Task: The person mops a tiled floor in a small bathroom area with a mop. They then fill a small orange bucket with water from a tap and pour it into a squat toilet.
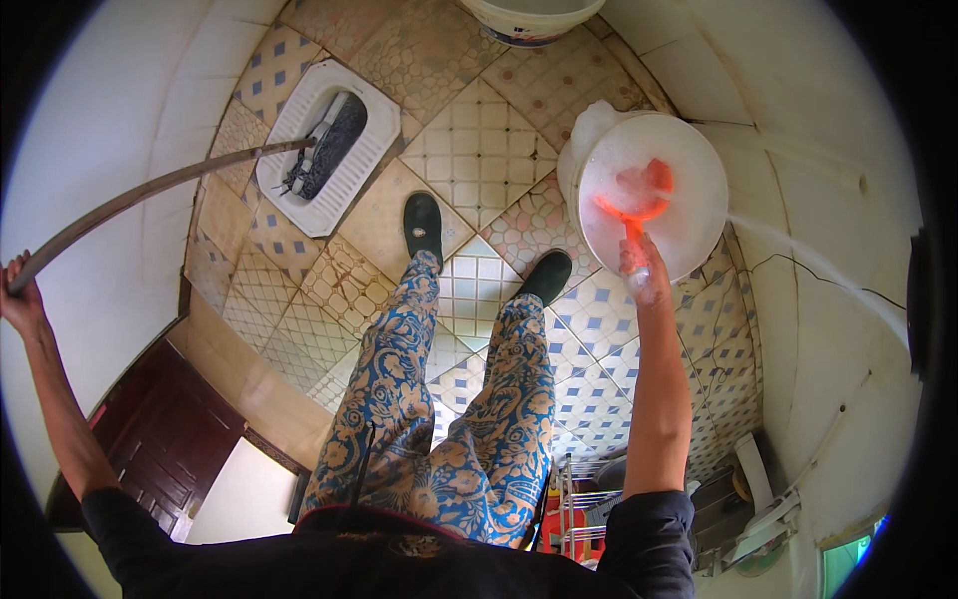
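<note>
**Two hands, one stick, one scoop, two buckets**

Two hands are at work over a tiled bathroom floor (469, 130), each far out to its own side. At the far left, the left hand (20, 295) is raised at the end of a straight, outstretched arm and is closed around the near end of one long brown stick (150, 190). The stick arcs away up and to the right, and its far tip rests at the rim of the one white squat toilet (374, 135) set in the floor, where a dark brush head lies in the bowl.

Between the arms, two legs in blue and tan patterned trousers stand with two dark shoes (423, 225) on the tiles, feet slightly apart.

Further right, the right hand (639, 265) reaches forward on a nearly straight arm, wet and flecked with foam, its fingers wrapped around the handle of one orange scoop (639, 195). The scoop's bowl sits inside one white bucket (699, 180) full of soapy water, which stands on the floor against the right wall. A second pale bucket (529, 20) shows only in part at the top edge. At the lower right stands one wire rack (579, 499), with clutter beside it too small to make out.
</note>
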### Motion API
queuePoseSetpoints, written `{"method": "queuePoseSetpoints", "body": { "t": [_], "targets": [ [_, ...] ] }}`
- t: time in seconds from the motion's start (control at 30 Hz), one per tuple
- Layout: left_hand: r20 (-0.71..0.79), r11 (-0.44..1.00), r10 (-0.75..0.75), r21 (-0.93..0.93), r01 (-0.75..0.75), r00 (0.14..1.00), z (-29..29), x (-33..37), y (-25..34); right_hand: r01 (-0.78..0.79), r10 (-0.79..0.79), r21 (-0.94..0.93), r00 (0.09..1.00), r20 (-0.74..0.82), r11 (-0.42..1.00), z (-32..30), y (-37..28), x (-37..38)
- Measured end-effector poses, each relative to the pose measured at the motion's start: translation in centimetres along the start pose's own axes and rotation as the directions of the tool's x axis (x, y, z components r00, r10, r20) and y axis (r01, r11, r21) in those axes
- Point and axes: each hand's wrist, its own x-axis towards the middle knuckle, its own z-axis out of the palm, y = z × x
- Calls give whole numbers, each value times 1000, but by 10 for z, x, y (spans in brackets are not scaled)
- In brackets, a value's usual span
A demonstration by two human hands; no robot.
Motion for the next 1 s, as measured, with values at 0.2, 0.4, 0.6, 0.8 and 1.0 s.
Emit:
{"method": "queuePoseSetpoints", "body": {
  "t": [0.2, 0.4, 0.6, 0.8, 1.0],
  "targets": [
    [235, 676, 317, 623, -393, 919, -53, 49, -26, 87, -90, 72, 995, 35, 994, -16, 20, -38],
    [13, 1000, -26, -8, 26, 1000, -7, 7, -5, 160, -161, 35, 986, 35, 987, -17, 31, -68],
    [554, 928, -168, -191, 321, 815, -143, 124, -17, 110, -110, 6, 993, 30, 994, -13, 35, -93],
    [-10, 1000, -19, -5, 19, 1000, 6, 2, 0, 181, -185, -173, 983, -8, 968, 15, 34, -134],
    [9, 993, -92, -70, 92, 996, -29, 48, -12, 93, -117, -318, 991, -56, 943, 75, 47, -167]
  ]
}}
